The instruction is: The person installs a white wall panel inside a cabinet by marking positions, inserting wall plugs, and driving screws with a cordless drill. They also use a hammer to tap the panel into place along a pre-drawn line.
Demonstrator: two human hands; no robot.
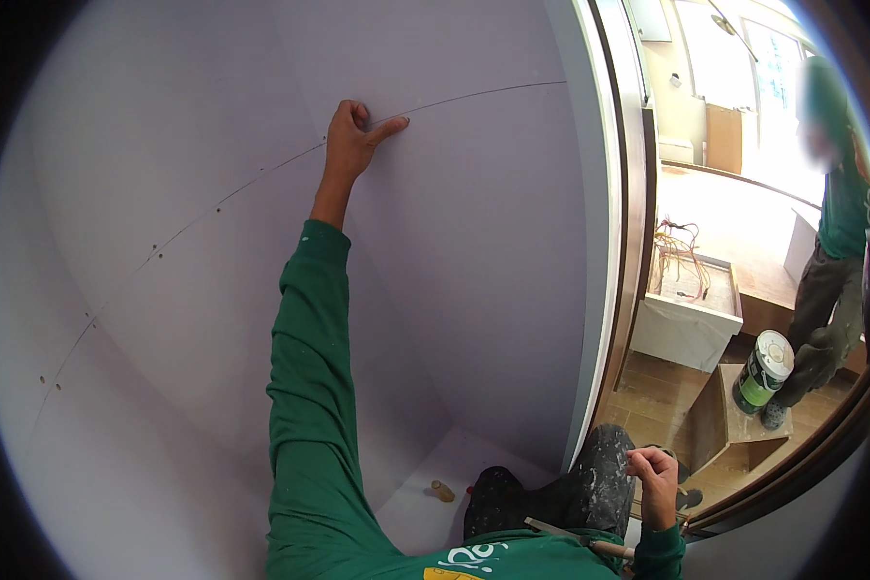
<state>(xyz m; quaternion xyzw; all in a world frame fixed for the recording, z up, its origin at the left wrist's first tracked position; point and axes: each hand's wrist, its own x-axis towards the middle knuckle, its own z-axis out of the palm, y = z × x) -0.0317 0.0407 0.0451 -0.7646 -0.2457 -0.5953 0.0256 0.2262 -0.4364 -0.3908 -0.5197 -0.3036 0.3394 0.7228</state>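
Pale drywall panel (213, 290) fills most of the view, a thin joint seam (261, 174) with small screw dots arcing across it. Dark door frame (628, 242) on the right; past it a second person (831, 232) standing by a green-and-white bucket (766, 372) set on a wooden box (720, 425). Left hand (353, 135) is raised and touching the seam, fingers spread and pressing flat, grasping nothing. Right hand (655, 474) low by the paint-flecked knee (599, 474), fingers curled loosely (cannot tell if they pinch anything). Small amber object (442, 491) on the floor. Risk, judging from the pose: leaning on one outstretched arm could make the left hand slip.
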